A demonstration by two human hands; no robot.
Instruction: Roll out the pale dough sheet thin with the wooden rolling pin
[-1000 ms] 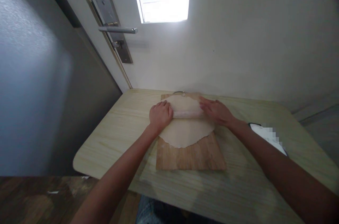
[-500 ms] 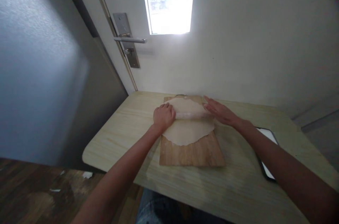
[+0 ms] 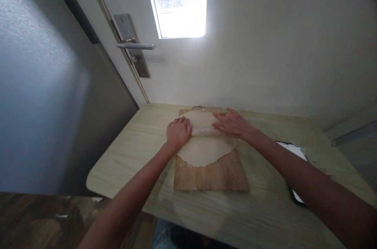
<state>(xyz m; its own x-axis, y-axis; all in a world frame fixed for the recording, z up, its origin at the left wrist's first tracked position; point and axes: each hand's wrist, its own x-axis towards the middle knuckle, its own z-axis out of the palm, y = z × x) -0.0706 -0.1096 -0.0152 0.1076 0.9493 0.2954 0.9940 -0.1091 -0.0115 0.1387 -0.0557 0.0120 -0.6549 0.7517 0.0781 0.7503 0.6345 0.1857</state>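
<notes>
A pale rolling pin (image 3: 203,131) lies crosswise on a wide, thin sheet of dough (image 3: 206,151). The dough, uneven at its edge, covers most of a wooden board (image 3: 210,178) on the table. My left hand (image 3: 179,131) is closed over the pin's left end, knuckles up. At the other end, my right hand (image 3: 231,124) has its fingers stretched out and apart, with the fingertips over the dough and beside or on the pin. Both ends of the pin are hidden by my hands.
The light wooden table (image 3: 126,154) stands against a pale door with a metal handle (image 3: 135,46) and a bright window pane (image 3: 182,5). A phone (image 3: 297,196) lies on the right, partly under my right forearm. A grey panel (image 3: 38,103) rises on the left.
My right hand has moved left, its fingers spreading further inward over the pin and dough. My left hand keeps its grip. The whole view has shifted slightly.
</notes>
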